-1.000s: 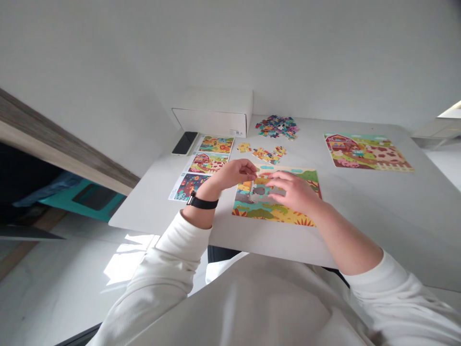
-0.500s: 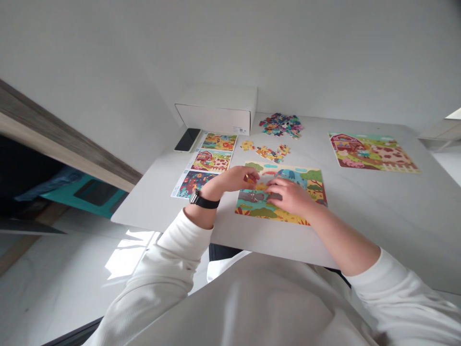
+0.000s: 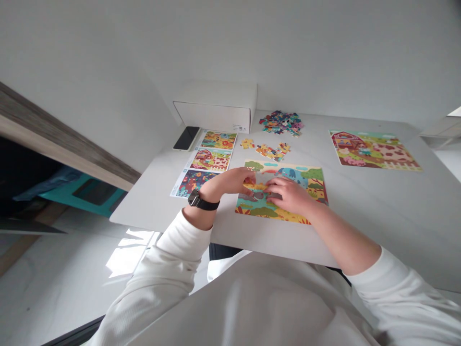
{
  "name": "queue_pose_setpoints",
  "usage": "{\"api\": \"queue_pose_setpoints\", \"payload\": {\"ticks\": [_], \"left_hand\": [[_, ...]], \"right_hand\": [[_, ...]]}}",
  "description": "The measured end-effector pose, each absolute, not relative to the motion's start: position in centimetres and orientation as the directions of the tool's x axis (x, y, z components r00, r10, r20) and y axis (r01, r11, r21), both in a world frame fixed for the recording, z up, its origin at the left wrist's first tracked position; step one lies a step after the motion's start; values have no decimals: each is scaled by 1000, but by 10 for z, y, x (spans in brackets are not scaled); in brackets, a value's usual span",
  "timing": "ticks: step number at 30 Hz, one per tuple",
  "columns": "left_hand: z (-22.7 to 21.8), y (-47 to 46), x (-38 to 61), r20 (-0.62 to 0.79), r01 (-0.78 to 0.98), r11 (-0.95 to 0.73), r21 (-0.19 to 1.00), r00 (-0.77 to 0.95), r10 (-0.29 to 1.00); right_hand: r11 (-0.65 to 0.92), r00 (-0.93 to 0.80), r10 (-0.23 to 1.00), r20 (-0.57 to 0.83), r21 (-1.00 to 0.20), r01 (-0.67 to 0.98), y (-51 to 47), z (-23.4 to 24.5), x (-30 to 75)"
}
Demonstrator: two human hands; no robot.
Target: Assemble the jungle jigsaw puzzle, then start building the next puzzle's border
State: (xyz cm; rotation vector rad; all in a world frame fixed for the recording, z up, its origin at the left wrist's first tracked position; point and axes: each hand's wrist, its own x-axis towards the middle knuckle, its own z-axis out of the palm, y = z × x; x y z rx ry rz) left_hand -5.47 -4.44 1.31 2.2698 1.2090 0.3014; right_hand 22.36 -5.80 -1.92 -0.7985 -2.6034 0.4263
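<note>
A partly assembled safari jigsaw puzzle [image 3: 306, 180] lies on the white table [image 3: 378, 211] in front of me. My left hand [image 3: 236, 180], a black watch on its wrist, rests curled at the puzzle's left side with fingertips pinched on a yellow-orange puzzle piece [image 3: 249, 185]. My right hand [image 3: 288, 194] lies on the puzzle's middle, fingers bent and pressing down on the pieces. The two hands nearly meet over the grey hippo area. Whether the right hand holds anything is hidden.
Loose yellow pieces [image 3: 268, 150] lie just beyond the puzzle and a heap of dark mixed pieces [image 3: 281, 122] sits farther back. A finished farm puzzle [image 3: 372, 149] is at right. A picture sheet [image 3: 207, 161], a phone [image 3: 186, 138] and a white box [image 3: 216, 108] are at left.
Both hands slid slightly down and toward me over the puzzle, uncovering the blue elephant at its top. The camera view shifted a little.
</note>
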Motion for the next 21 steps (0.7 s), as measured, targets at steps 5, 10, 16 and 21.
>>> {"api": "queue_pose_setpoints", "payload": {"ticks": [5, 10, 16, 21], "left_hand": [[7, -44, -53, -37, 678, -484, 554, 601, 799], [4, -43, -53, -36, 669, -519, 531, 630, 776], [7, -45, -49, -89, 711, -527, 465, 630, 771], [7, -46, -48, -85, 715, -527, 460, 626, 775]], "right_hand": [[805, -771, 573, 279, -370, 465, -58, -19, 223], [808, -774, 572, 270, -346, 477, -59, -19, 223], [810, -769, 572, 286, -342, 476, -59, -20, 223], [827, -779, 544, 311, -353, 437, -61, -15, 224]]}}
